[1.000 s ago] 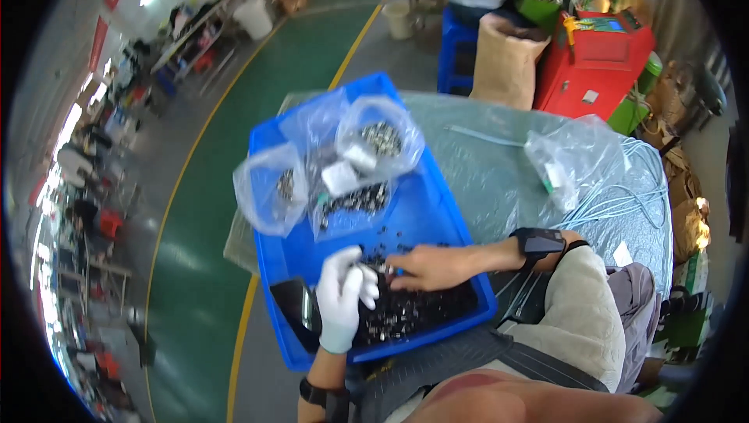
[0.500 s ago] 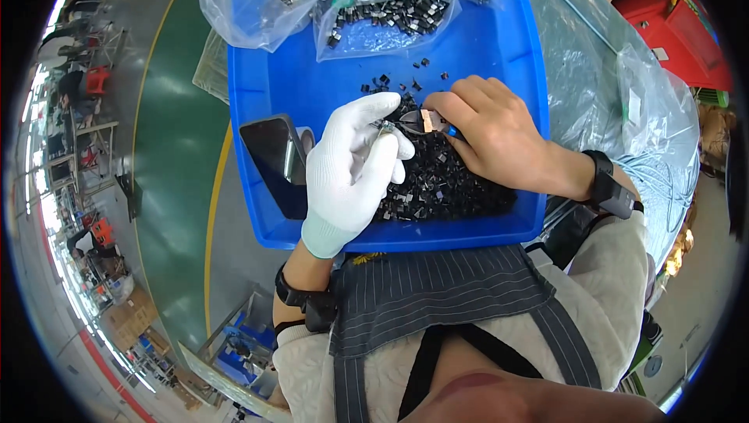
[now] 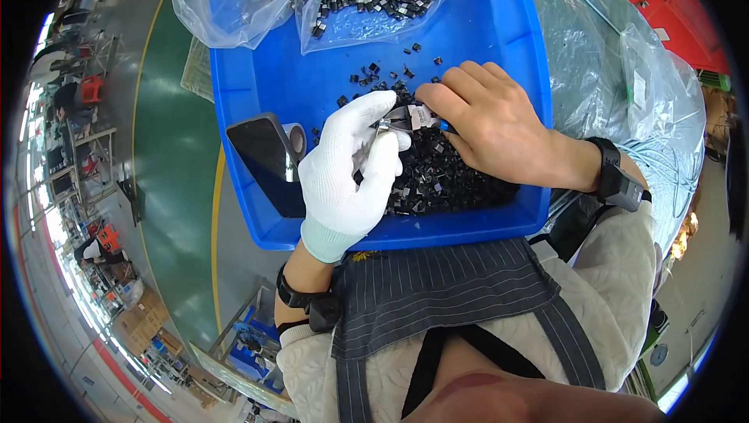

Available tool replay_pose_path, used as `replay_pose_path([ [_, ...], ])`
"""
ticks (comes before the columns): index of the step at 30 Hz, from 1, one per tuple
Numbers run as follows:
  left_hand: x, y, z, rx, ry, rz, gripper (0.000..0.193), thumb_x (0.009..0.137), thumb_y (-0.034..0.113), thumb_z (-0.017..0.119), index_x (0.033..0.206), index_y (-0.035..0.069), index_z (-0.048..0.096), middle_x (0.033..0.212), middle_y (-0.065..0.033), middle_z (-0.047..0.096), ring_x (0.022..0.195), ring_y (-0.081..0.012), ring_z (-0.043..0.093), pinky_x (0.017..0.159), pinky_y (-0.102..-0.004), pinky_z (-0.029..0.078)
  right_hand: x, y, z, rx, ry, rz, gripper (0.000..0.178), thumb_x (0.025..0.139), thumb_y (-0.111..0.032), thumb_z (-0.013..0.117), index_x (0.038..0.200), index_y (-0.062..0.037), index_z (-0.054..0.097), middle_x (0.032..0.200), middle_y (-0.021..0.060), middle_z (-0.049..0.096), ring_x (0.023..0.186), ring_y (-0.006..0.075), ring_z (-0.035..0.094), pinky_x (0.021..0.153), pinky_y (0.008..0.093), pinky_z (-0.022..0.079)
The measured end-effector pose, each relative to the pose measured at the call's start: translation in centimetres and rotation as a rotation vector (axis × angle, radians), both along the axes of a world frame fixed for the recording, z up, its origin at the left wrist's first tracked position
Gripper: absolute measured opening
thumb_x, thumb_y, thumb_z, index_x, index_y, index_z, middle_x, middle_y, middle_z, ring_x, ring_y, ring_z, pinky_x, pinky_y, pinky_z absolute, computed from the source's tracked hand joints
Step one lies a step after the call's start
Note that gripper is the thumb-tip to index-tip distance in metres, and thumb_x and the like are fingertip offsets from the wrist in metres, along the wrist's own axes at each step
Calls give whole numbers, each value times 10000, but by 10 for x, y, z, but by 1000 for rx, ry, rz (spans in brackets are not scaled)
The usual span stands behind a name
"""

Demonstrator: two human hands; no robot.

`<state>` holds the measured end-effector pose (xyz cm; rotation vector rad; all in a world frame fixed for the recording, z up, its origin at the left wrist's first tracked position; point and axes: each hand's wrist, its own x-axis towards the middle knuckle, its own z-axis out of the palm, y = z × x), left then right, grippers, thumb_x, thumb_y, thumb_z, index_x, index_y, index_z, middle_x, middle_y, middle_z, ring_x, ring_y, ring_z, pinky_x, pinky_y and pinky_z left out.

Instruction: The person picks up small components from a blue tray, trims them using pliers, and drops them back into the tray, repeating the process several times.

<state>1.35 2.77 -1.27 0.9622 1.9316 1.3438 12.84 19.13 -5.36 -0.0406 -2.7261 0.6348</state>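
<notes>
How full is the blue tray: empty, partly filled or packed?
Partly filled: in the blue tray, loose black parts lie at the near end, bare blue shows beyond, and clear bags lie farther off.

Room lies beyond the right grip (image 3: 495, 120); a phone (image 3: 267, 158) crowds the left grip (image 3: 347, 169).

The white-gloved left fingers (image 3: 381, 162) cover much of a small silver metal part (image 3: 383, 124), too small to make out. Bare right fingers (image 3: 445, 100) hide the grip of a pale-banded metal tool (image 3: 421, 117). Beyond both hands' fingers, clear plastic bags (image 3: 204, 6) are cut off by the upper edge.
</notes>
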Motion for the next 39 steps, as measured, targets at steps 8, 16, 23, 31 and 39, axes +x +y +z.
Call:
replay_pose_path([
  [8, -12, 0, -5, 83, 14, -59, 326, 920, 30, 463, 1243, 9, 505, 796, -73, 643, 609, -61, 557, 538, -190, 453, -5, 8, 22, -617, -465, 218, 198, 864, -69, 614, 1022, 0, 517, 826, 119, 585, 726, 279, 612, 667, 369, 485],
  [16, -10, 5, 10, 20, -221, -82, 384, 909, 43, 438, 1292, 16, 453, 735, -84, 584, 547, -66, 473, 483, -182, 391, -6, 16, 34, -1040, -612, 362, 179, 960, -144, 517, 1016, 25, 502, 808, 109, 610, 739, 196, 639, 703, 312, 511],
  [23, -10, 3, 12, -15, -276, -124, 438, 877, 38, 442, 1314, 34, 442, 714, -77, 580, 519, -57, 460, 470, -177, 378, -4, 16, 36, -899, -662, 395, 188, 965, -194, 515, 981, -7, 505, 764, 115, 593, 683, 218, 593, 659, 341, 455],
  [31, -12, 10, 10, -110, -248, -110, 454, 874, 39, 430, 1329, 42, 430, 695, -57, 566, 515, -47, 450, 464, -167, 361, -6, 20, 26, -877, -702, 394, 225, 950, -241, 542, 986, -22, 508, 724, 116, 580, 655, 253, 567, 644, 353, 430],
  [39, -19, 7, 6, -93, -317, -102, 380, 938, 86, 452, 1315, 47, 432, 736, -41, 591, 535, -40, 462, 476, -179, 376, -7, 15, 24, -706, -537, 327, 299, 942, -288, 542, 1007, -1, 490, 773, 226, 620, 729, 413, 603, 633, 452, 461],
])
